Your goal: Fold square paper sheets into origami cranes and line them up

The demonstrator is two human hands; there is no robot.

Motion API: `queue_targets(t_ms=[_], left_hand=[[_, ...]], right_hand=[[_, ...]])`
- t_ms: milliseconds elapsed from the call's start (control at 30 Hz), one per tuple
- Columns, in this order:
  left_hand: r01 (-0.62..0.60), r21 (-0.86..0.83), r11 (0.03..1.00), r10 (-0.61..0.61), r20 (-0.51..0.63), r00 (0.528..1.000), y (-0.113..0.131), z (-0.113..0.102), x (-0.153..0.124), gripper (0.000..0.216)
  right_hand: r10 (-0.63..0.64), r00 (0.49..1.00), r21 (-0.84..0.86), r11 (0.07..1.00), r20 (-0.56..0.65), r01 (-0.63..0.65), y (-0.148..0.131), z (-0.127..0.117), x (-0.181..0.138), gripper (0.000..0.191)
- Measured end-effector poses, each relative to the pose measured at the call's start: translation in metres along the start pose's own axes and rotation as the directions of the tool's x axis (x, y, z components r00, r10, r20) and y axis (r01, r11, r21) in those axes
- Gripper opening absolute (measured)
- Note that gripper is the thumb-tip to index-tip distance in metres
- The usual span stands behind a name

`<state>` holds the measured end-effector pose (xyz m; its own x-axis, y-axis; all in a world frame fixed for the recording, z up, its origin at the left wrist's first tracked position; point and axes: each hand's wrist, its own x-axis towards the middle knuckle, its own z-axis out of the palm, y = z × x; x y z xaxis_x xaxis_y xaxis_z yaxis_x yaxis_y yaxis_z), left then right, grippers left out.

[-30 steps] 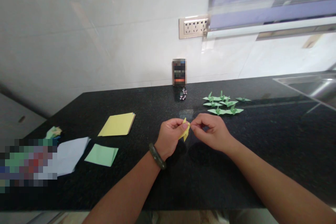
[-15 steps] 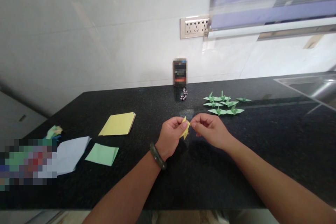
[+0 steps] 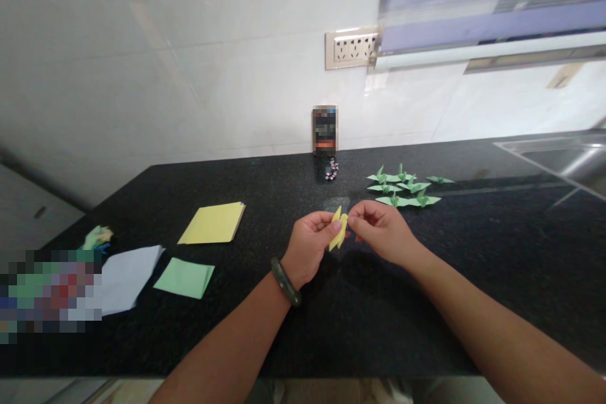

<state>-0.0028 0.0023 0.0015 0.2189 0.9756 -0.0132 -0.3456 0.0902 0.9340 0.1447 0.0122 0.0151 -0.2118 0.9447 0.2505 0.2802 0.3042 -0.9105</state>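
Note:
A folded piece of yellow paper, an origami crane (image 3: 339, 232) with pointed wings, is pinched between the thumb and fingers of my left hand (image 3: 313, 243). My right hand (image 3: 379, 230) is closed too, thumb and forefinger pressed together at the right end of the yellow crane. The fingers partly cover that end. Just beyond my right hand, several green origami cranes (image 3: 409, 188) stand in rows on the black countertop (image 3: 379, 322).
Left of my hands lie a stack of yellow paper (image 3: 213, 224), green paper (image 3: 185, 278) and white paper (image 3: 125, 281). Crumpled coloured scraps (image 3: 98, 238) sit at the far left. A phone (image 3: 325, 130) with a beaded strap (image 3: 332, 170) leans on the wall. A sink (image 3: 568, 161) is at right.
The yellow crane has turned in my left hand, so more of its pointed wings shows. My right hand has shifted slightly right and up. Everything else stays put.

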Motion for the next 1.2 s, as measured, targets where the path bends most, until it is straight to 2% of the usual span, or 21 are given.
queue_targets(t_ms=[200, 433, 567, 667, 733, 833, 1000, 1200], left_hand=[[-0.008, 0.093, 0.996, 0.012, -0.046, 0.999, 0.0037, 0.0025, -0.0025, 0.022], [0.001, 0.151, 0.988, 0.009, -0.069, 0.998, 0.0034, 0.0042, -0.0038, 0.023], [0.006, 0.154, 0.988, 0.002, -0.054, 0.999, 0.0037, 0.0037, -0.0034, 0.023], [0.002, 0.141, 0.99, 0.005, -0.049, 0.999, 0.0034, 0.003, -0.0024, 0.025], [0.007, 0.104, 0.995, 0.0, -0.063, 0.998, 0.0027, 0.0026, -0.0013, 0.029], [0.017, 0.048, 0.999, -0.013, -0.089, 0.996, 0.0023, 0.0023, 0.0, 0.036], [0.081, 0.113, 0.99, -0.069, -0.109, 0.992, 0.0032, 0.0016, -0.0002, 0.035], [0.054, 0.099, 0.994, -0.051, -0.028, 0.998, 0.0033, 0.0, -0.001, 0.026]], right_hand=[[0.009, 0.999, 0.024, 1.0, 0.034, -0.01, -0.0031, 0.0005, -0.001, 0.022], [-0.078, 0.997, -0.167, 0.983, 0.014, 0.079, -0.0042, -0.0022, -0.0019, 0.027], [0.03, 0.999, -0.065, 0.998, 0.042, -0.027, -0.0038, -0.0046, 0.0005, 0.037], [0.05, 0.995, 0.043, 0.998, 0.085, -0.054, -0.003, -0.0046, 0.0022, 0.032], [0.039, 0.995, 0.05, 0.998, 0.093, -0.044, -0.0025, -0.0042, 0.0026, 0.027], [0.043, 0.999, 0.054, 0.998, 0.02, -0.044, -0.0016, -0.0047, 0.003, 0.026], [0.065, 0.992, 0.079, 0.995, -0.111, -0.056, -0.0027, -0.0072, 0.0036, 0.026], [0.021, 0.999, 0.043, 0.999, -0.033, -0.02, -0.0049, -0.0053, 0.0018, 0.026]])
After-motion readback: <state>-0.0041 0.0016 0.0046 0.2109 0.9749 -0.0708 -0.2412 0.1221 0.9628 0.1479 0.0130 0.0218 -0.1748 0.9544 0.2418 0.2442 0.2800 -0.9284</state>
